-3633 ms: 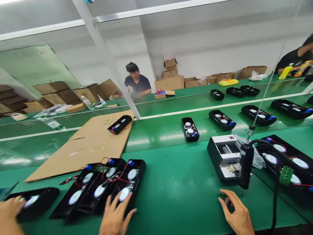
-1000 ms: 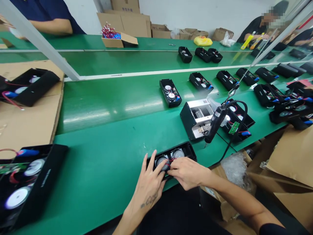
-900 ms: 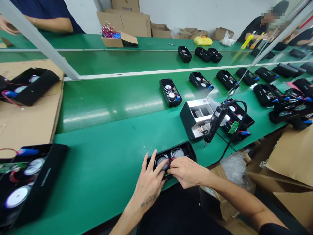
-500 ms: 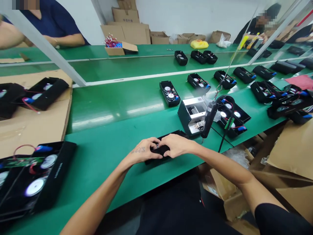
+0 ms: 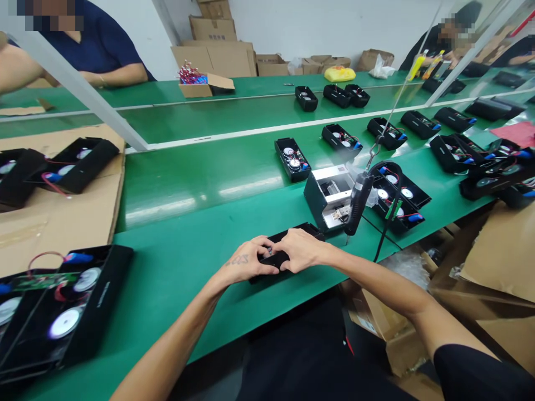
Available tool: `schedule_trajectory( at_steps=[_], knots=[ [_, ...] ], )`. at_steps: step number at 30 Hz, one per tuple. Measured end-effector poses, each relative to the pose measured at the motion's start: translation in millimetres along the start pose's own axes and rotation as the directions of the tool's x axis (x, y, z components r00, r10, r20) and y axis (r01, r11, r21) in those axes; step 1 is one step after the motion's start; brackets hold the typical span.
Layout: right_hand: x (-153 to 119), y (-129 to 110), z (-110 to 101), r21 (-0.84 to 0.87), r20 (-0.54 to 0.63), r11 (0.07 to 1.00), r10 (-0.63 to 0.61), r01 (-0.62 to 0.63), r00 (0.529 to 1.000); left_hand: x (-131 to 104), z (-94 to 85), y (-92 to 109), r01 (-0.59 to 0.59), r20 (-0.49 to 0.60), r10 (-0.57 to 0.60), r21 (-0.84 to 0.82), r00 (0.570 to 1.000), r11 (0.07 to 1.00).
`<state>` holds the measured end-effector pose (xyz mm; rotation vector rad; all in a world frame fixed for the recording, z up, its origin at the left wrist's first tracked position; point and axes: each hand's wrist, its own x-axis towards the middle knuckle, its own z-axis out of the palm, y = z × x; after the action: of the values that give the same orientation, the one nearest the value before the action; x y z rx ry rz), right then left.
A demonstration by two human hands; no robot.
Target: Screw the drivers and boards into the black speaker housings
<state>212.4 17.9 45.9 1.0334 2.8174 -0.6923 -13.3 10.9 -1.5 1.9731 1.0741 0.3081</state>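
A black speaker housing (image 5: 277, 259) lies on the green bench in front of me, largely covered by my hands. My left hand (image 5: 248, 259) grips its left part, thumb along the near wall and fingers curled over the far side into the housing. From the other side my right hand (image 5: 301, 250) holds it the same way, its fingertips close to those of the left. Whatever the fingertips touch inside is hidden. Right of the hands stands a silver-and-black screw feeder (image 5: 328, 195), and a black electric screwdriver (image 5: 358, 203) hangs beside it, tip down.
Open speaker housings with round drivers and blue batteries sit at near left (image 5: 100, 301), on a cardboard sheet (image 5: 79, 217), and along the green belt (image 5: 200, 167). More housings (image 5: 397, 206) lie behind the screwdriver. Cardboard boxes (image 5: 493, 267) stand at lower right. Co-workers sit across the line.
Both hands stay on the speaker housing in nearly the same grip. The camera view has shifted slightly; nothing else visibly differs.
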Motion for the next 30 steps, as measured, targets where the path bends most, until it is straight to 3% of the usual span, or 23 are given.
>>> schedule_trajectory(
  at_steps=[10, 13, 15, 16, 17, 18, 19, 20, 21, 22, 23, 26, 30],
  knots=[
    [4.5, -1.1, 14.5, -0.052, -0.044, 0.998, -0.039, 0.037, 0.998, -1.5, 4.3, -2.7, -0.051, -0.022, 0.052, 0.048, 0.998, 0.998],
    [-5.0, -7.5, 20.6, -0.046, -0.041, 0.998, -0.042, 0.040, 0.998, -7.1, 11.6, -2.5, -0.080, -0.048, 0.085, 0.106, 0.995, 0.991],
    [-21.8, -9.3, 24.5, 0.009, -0.142, 0.996, -0.081, 0.083, 0.987, -15.5, 22.7, -0.8, -0.094, -0.071, 0.105, 0.148, 0.992, 0.984],
    [-33.2, -7.4, 26.2, 0.053, -0.268, 0.995, -0.072, 0.090, 0.961, -20.9, 30.4, 0.2, -0.109, -0.094, 0.128, 0.188, 0.987, 0.976],
    [-45.7, -2.9, 27.6, 0.101, -0.447, 0.993, -0.013, 0.065, 0.894, -26.9, 39.2, 1.2, -0.135, -0.126, 0.169, 0.245, 0.978, 0.960],
    [-58.7, 4.7, 28.4, 0.156, -0.644, 0.988, 0.098, 0.004, 0.759, -33.1, 48.5, 2.0, -0.165, -0.160, 0.224, 0.318, 0.961, 0.934],
    [-71.2, 15.2, 28.4, 0.223, -0.802, 0.971, 0.232, -0.085, 0.550, -39.1, 57.6, 2.6, -0.192, -0.193, 0.287, 0.399, 0.938, 0.897],
    [-82.5, 28.3, 27.9, 0.304, -0.886, 0.935, 0.348, -0.184, 0.306, -44.5, 65.8, 3.0, -0.211, -0.218, 0.347, 0.475, 0.912, 0.854],
    [-91.8, 43.0, 26.9, 0.383, -0.901, 0.884, 0.421, -0.269, 0.102, -49.0, 72.6, 3.2, -0.221, -0.232, 0.394, 0.536, 0.889, 0.815],
    [-99.0, 58.2, 25.9, 0.452, -0.880, 0.833, 0.474, -0.320, -0.010, -52.5, 77.7, 3.2, -0.223, -0.237, 0.420, 0.574, 0.876, 0.788],
    [-103.8, 72.6, 25.4, 0.509, -0.848, 0.792, 0.529, -0.337, -0.039, -54.9, 81.1, 3.0, -0.219, -0.239, 0.432, 0.597, 0.869, 0.771],
    [-107.4, 100.8, 31.2, 0.644, -0.734, 0.728, 0.674, -0.234, 0.078, -56.4, 83.4, 1.1, -0.210, -0.243, 0.438, 0.617, 0.866, 0.759],
    [-103.1, 98.3, 51.3, 0.679, -0.724, 0.732, 0.680, -0.054, 0.112, -52.7, 83.6, -3.5, -0.218, -0.297, 0.459, 0.589, 0.837, 0.778]
  ],
)
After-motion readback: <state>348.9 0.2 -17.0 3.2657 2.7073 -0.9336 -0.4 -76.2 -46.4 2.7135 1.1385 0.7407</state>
